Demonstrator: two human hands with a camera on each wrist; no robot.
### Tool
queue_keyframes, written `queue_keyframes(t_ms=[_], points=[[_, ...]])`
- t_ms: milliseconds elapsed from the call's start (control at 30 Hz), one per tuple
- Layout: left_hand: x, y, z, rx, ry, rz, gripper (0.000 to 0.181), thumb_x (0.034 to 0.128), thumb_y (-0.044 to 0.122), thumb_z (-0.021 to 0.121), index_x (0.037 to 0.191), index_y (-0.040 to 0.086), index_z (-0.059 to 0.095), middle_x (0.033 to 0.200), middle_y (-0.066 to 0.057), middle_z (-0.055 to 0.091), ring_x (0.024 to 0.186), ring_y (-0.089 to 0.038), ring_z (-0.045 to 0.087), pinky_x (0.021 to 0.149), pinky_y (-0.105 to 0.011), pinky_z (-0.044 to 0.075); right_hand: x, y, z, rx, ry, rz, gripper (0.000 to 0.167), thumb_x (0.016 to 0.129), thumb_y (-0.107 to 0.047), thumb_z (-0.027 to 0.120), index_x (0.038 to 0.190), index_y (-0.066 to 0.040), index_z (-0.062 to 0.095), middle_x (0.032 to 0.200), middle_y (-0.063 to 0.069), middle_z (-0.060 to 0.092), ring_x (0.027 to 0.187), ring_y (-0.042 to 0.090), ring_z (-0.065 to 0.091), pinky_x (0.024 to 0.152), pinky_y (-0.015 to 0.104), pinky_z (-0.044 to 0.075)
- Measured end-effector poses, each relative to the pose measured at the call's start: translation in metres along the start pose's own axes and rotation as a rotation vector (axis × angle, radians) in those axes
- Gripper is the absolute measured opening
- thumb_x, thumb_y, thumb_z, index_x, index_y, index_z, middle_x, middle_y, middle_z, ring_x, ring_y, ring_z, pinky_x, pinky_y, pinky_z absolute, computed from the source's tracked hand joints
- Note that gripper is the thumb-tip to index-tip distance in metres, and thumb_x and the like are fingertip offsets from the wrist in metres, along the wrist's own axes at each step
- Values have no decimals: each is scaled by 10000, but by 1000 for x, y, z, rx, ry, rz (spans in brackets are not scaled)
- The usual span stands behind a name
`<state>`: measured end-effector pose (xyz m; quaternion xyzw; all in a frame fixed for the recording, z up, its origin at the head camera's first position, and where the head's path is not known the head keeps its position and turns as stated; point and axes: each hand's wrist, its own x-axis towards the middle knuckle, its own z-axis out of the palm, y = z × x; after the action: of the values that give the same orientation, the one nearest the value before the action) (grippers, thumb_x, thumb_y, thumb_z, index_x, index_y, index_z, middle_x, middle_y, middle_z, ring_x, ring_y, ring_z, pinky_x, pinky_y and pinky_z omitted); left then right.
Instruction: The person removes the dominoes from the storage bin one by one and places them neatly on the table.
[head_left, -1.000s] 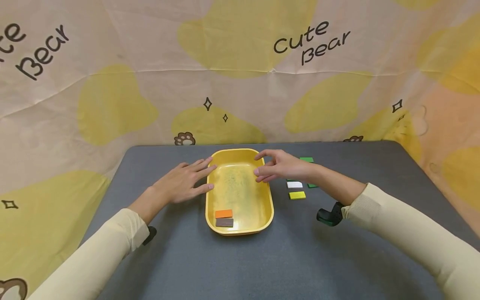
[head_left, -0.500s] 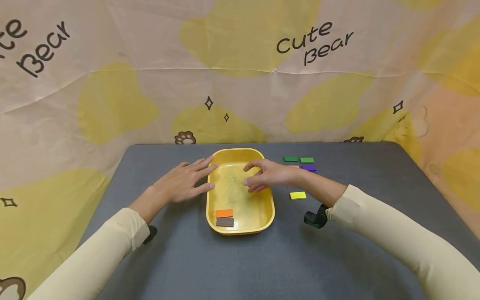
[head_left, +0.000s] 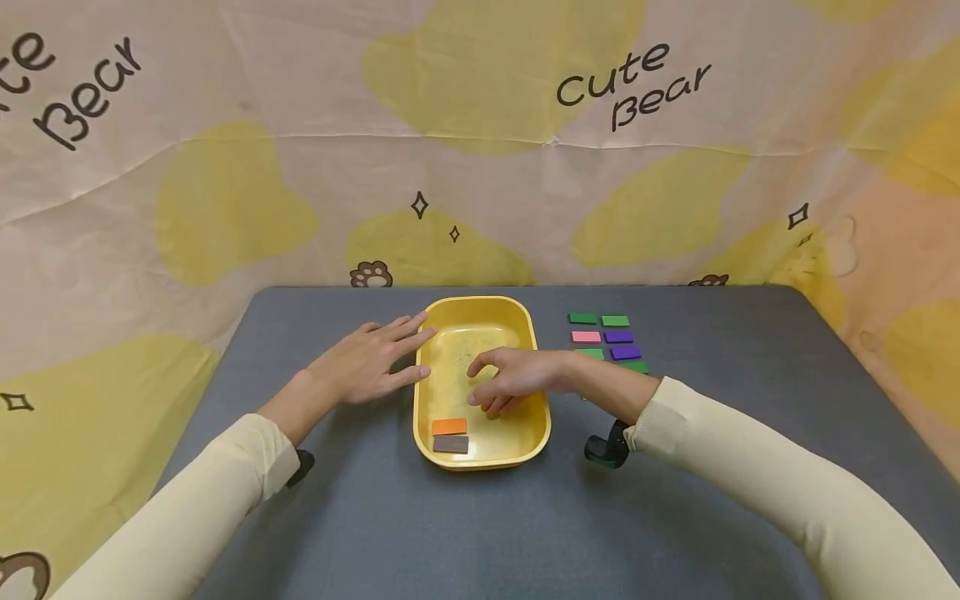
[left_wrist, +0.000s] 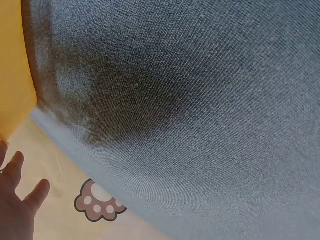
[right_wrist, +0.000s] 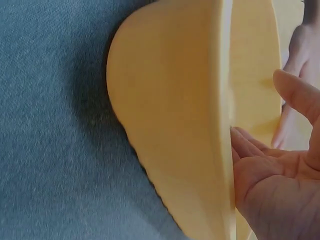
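A yellow plastic tray lies lengthwise before me, an orange block and a dark grey block flat in its near left corner. Spread fingers of my left hand touch its left rim; in the left wrist view that hand shows only at the lower left. My right hand hangs over the tray's right half, thumb and index finger apart, with no object visible between them. From the right wrist, the hand reaches past the tray wall; some fingertips are hidden behind the rim.
Right of the tray lie several flat blocks, among them dark green, pink and purple ones; my right forearm covers others. A grey cloth-topped table carries everything. A printed curtain hangs behind its far edge.
My right hand has moved from the tray's right rim inward and nearer to me, over the tray. Blocks behind it have come into view, while the yellow one became covered. My left hand stays put.
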<state>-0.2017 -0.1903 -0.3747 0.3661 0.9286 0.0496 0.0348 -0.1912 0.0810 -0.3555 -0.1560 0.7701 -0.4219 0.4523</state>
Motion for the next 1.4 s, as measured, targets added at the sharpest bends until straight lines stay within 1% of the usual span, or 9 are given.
queue_keyframes(t_ms=[100, 233, 500, 600, 800, 900, 1167, 1267, 1400], points=[[0, 0, 0, 3, 4, 3, 702, 1012, 591, 412, 1566, 165, 344, 1640, -82, 222, 1471, -323, 291, 1084, -593, 329, 3, -3, 4, -12, -26, 26, 616, 950, -274, 673, 1426, -5, 389, 1099, 182, 692, 1011, 301, 697, 897, 383, 554], [0, 0, -1, 2, 9, 4, 700, 1009, 584, 428, 1563, 163, 351, 1639, -81, 225, 1470, -321, 293, 1086, -594, 327, 7, -8, 9, -16, -38, 47, 606, 950, -288, 677, 1419, -25, 399, 1105, 183, 689, 1007, 313, 701, 864, 374, 567], [-1, 1, -1, 0, 20, 15, 697, 1012, 580, 426, 1557, 150, 363, 1635, -94, 233, 1463, -346, 300, 1079, -601, 331, 12, -15, 21, 58, -39, 80, 586, 944, -252, 683, 1395, -9, 399, 1180, 205, 615, 994, 332, 708, 849, 392, 572], [-1, 1, -1, -2, 21, 16, 696, 1012, 580, 425, 1556, 150, 367, 1635, -94, 236, 1462, -346, 302, 1080, -601, 330, 15, -17, 24, 50, -35, 75, 579, 939, -232, 687, 1395, 2, 416, 1187, 183, 603, 989, 323, 707, 845, 388, 574], [-1, 1, -1, -5, 23, 19, 692, 1015, 575, 425, 1555, 146, 367, 1632, -100, 240, 1460, -352, 303, 1075, -605, 334, 21, -19, 28, 4, -55, 59, 532, 969, -149, 642, 1415, 66, 446, 1121, 147, 695, 1025, 290, 702, 880, 367, 560], [-1, 1, -1, -8, 27, 20, 688, 1015, 565, 435, 1553, 142, 370, 1630, -102, 245, 1460, -350, 304, 1073, -603, 337, 23, -21, 30, 7, -60, 55, 522, 970, -94, 627, 1417, 100, 441, 1106, 132, 706, 1056, 284, 699, 903, 372, 548], [-2, 2, -2, -7, 18, 18, 696, 1014, 574, 429, 1559, 146, 358, 1634, -98, 232, 1471, -329, 286, 1082, -599, 331, 31, -25, 35, 9, -47, 54, 595, 972, -44, 609, 1475, 123, 338, 1187, 166, 676, 1049, 292, 700, 897, 370, 550], [-2, 2, -2, -8, 14, 18, 699, 1013, 574, 430, 1560, 146, 354, 1635, -100, 228, 1470, -330, 287, 1084, -599, 329, 33, -26, 36, 2, -48, 52, 570, 967, -23, 603, 1457, 137, 360, 1159, 166, 680, 1051, 285, 699, 901, 364, 547], [-2, 3, -2, -5, 12, 17, 697, 1016, 567, 428, 1562, 142, 347, 1635, -105, 225, 1467, -342, 291, 1086, -597, 327, 36, -27, 38, -16, -47, 38, 524, 949, -11, 600, 1415, 142, 414, 1073, 161, 704, 1027, 280, 704, 894, 362, 551]])
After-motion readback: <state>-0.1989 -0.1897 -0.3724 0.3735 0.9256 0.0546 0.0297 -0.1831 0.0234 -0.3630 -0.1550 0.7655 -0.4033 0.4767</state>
